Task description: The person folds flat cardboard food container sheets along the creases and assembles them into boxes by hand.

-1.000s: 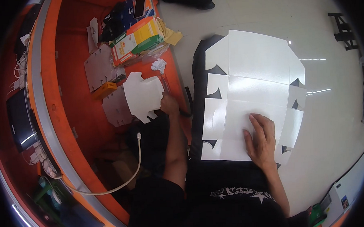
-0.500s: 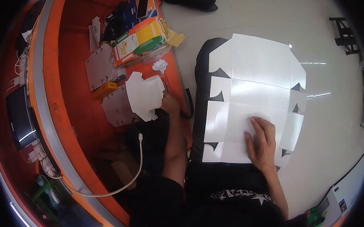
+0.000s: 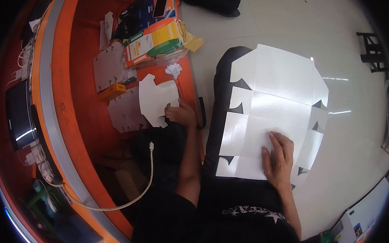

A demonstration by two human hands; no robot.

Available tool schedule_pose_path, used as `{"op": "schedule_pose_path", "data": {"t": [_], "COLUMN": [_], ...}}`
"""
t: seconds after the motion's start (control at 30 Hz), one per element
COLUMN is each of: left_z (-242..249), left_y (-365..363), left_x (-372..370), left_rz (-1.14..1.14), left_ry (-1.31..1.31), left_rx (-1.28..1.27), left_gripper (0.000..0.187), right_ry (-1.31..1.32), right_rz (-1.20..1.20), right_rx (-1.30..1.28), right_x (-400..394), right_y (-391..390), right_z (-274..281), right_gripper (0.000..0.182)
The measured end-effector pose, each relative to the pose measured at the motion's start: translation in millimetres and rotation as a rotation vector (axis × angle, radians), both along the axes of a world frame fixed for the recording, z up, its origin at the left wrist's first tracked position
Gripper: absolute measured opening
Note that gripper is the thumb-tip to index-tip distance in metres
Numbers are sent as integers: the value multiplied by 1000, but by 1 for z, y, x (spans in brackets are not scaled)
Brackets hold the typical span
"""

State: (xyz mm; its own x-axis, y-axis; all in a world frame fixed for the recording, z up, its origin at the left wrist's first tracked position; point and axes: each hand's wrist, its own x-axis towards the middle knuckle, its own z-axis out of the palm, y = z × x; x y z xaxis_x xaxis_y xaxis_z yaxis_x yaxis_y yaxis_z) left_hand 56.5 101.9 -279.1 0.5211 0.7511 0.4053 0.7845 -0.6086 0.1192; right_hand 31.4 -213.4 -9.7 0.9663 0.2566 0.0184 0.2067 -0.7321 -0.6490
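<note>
Card sheet [image 3: 279, 113], large, glossy white, notched along both sides, lies opened out over dark fabric [image 3: 224, 76] at the person's lap. Creases cross it lengthwise and crosswise; side flaps lie outspread, no panel stands upright, no joint closed. Judged state: cut and scored, with folding and closing undone as far as the view shows. Right hand [image 3: 279, 163] rests on the sheet's near part, palm down, fingers bent and loosely spread, gripping nothing. Left hand [image 3: 181, 114] is at the near right edge of a smaller matte white sheet with cut-out flaps [image 3: 152, 97], fingers curled; whether they pinch the card cannot be told. Smaller sheet likewise unfolded. Beyond it, on the orange-red worktop [image 3: 185, 76]: greyish notched sheets [image 3: 127, 111], apparently flat blanks too, and a small yellow-orange box [image 3: 113, 91] beside them. Farther out: crumpled white paper [image 3: 173, 70], a pile of yellow, green and white printed packets [image 3: 154, 41], a dark-screened phone [image 3: 160, 7]. Pale cable [image 3: 151, 167] curves near the left forearm, its plug end free. Finished folded piece: none identified. Count of sheets: uncertain, owing to overlap.
</note>
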Motion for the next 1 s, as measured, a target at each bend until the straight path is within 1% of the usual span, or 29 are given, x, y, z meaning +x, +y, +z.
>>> {"op": "schedule_pose_path", "data": {"t": [0.03, 0.07, 0.13, 0.17, 0.23, 0.27, 0.33, 0.37, 0.43, 0.57, 0.63, 0.77, 0.83, 0.87, 0.93, 0.97, 1.0], "left_z": [-6, -10, -17, -6, 14, -5, -40, -40, -40, -46, -39, -32, -31, -29, -25, -17, -2], "left_y": [0, 4, 18, 25, 42, 61, 91, 91, 92, 91, 85, 80, 77, 76, 72, 67, 60], "left_x": [-4, -5, -7, -4, 5, -2, -16, -16, -10, -7, -8, -17, -20, -21, -23, -22, -19], "left_rz": [179, 193, 644, 652, 875, 879, 886, 885, 963, 1011, 1094, 1080, 982, 978, 790, 783, 622], "left_ry": [-97, -105, -539, -543, -1094, -1094, -1088, -1090, -976, -970, -1053, -1013, -1040, -1045, -1086, -1094, -1078], "left_rx": [-109, -108, -655, -654, -1302, -1306, -1571, -1572, -1502, -1459, -1321, -1318, -1340, -1341, -1389, -1389, -1418], "left_gripper": [51, 51, 57, 57, 61, 61, 58, 58, 57, 52, 50, 47, 45, 45, 51, 51, 49], "right_ry": [-4, -10, -23, -25, -20, -21, -17, -20, -28, -32, -15, -28, -31, -26, -25, -21, -32], "right_rz": [-2, 12, 4, 13, 11, 13, 11, 12, 14, 10, 6, 10, 11, 12, 5, -2, -2], "right_rx": [-4, -4, -3, -3, -16, -21, -31, -31, -24, -31, -14, -10, -1, 9, 34, 56, 60], "right_x": [0, 0, 1, 0, 0, 1, 1, 0, 1, 0, 0, 0, 1, 1, 0, 1, 2], "right_y": [0, 0, 1, 2, 2, 2, 2, 3, 3, 3, 4, 3, 4, 4, 2, 2, 0], "right_z": [0, 0, 0, 0, 0, 1, 2, 2, 3, 3, 4, 3, 5, 5, 7, 9, 12], "right_gripper": [45, 45, 44, 44, 43, 43, 43, 43, 43, 43, 43, 43, 43, 43, 42, 42, 42]}}
